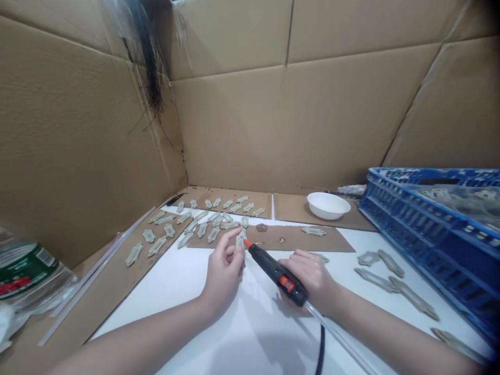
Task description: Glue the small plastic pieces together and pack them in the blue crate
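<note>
My right hand [310, 276] is closed around a black glue gun [275, 268] with an orange nozzle. A clear glue stick [336, 333] runs out of its back end, and a black cord hangs below. In front of the nozzle, my left hand [224, 265] pinches a small pale frame-shaped piece [240, 240] between its fingers. The nozzle tip is at the edge of this piece; whether they touch I cannot tell. Several similar pale pieces [213, 234] lie just beyond my left hand.
Blue plastic crate [422, 260] on the right, larger frame pieces [414, 297] beside it. At the back stands a white bowl [328, 205]. Cardboard strips [332, 239] lie on the white table [265, 338]. A plastic bottle [35, 276] is at left; cardboard walls [234, 125] surround the table.
</note>
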`<state>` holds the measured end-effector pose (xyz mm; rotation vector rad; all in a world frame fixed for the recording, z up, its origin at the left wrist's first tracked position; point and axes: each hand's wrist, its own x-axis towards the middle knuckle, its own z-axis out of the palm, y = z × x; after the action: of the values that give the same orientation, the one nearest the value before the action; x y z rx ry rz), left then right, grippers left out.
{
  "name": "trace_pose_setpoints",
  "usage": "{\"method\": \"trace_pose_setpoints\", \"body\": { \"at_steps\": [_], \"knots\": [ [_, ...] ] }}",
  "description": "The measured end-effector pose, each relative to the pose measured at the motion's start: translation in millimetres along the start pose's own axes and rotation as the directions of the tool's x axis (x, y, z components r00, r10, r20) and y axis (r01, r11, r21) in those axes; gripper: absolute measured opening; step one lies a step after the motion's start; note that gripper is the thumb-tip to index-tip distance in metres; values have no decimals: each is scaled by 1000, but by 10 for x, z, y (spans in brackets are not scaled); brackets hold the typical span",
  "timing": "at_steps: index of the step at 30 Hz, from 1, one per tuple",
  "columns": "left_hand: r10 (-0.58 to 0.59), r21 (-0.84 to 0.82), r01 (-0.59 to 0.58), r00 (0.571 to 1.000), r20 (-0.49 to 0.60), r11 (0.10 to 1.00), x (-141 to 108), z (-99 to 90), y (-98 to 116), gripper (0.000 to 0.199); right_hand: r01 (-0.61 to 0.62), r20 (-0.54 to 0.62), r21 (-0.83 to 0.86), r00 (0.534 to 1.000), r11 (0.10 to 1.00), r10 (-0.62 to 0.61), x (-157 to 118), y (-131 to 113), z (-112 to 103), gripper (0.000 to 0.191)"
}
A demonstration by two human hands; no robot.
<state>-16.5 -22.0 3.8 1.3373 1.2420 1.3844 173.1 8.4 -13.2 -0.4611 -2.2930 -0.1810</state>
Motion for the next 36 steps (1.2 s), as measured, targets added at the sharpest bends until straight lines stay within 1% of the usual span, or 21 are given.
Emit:
{"method": "trace_pose_setpoints", "body": {
  "at_steps": [8, 14, 21, 26, 36],
  "knots": [
    [28, 39, -27, 999, -30, 999, -27, 10, 8, 41, -15, 41, 4, 999, 1000, 14, 6, -10, -6, 18],
    [25, 53, -24, 999, -33, 998, -33, 10, 2, 38, -46, 86, -125, 995, 991, 57, 22, -62, 1, 15],
    [36, 69, -33, 998, -47, 997, -30, 23, -24, 38, 4, 99, -178, 995, 984, 14, 59, -79, -28, 15],
    [33, 74, -30, 998, -50, 997, -30, 34, -43, 38, -4, 85, -217, 996, 976, 23, 68, -89, -29, 16],
    [32, 57, -28, 997, -75, 998, -39, 32, -18, 38, 0, 80, -228, 997, 974, 19, 63, -87, -21, 15]
  ]
}}
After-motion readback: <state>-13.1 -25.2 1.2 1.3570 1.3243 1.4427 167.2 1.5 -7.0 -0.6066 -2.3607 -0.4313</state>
